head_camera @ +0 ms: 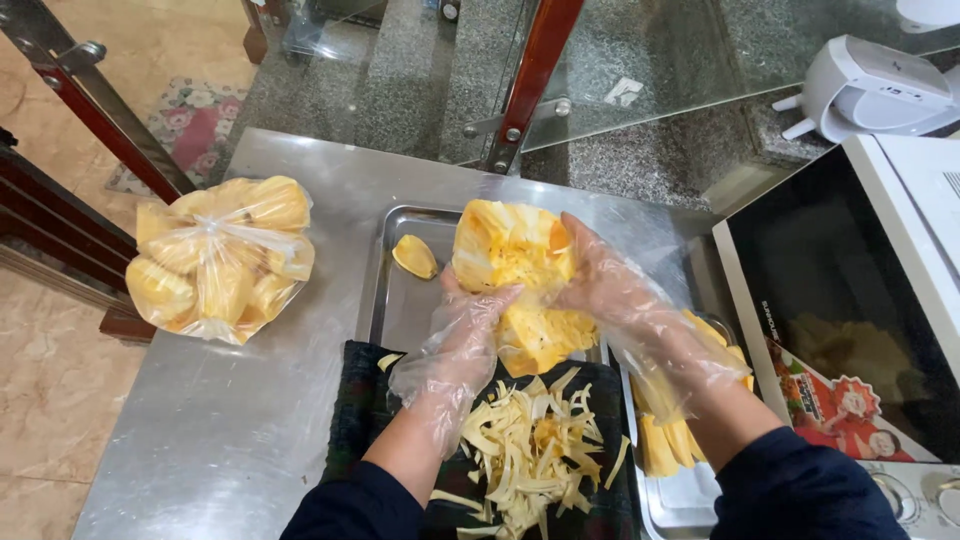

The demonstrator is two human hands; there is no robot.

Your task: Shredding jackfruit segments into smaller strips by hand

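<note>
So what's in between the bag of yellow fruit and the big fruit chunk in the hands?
In the head view, bare steel table, then the metal tray with one yellow fruit pod lying in it.

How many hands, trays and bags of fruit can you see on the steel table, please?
Hands: 2, left hand and right hand, both on the fruit chunk
Trays: 2, tray and side tray
Bags: 1, bag
Total: 5
</note>
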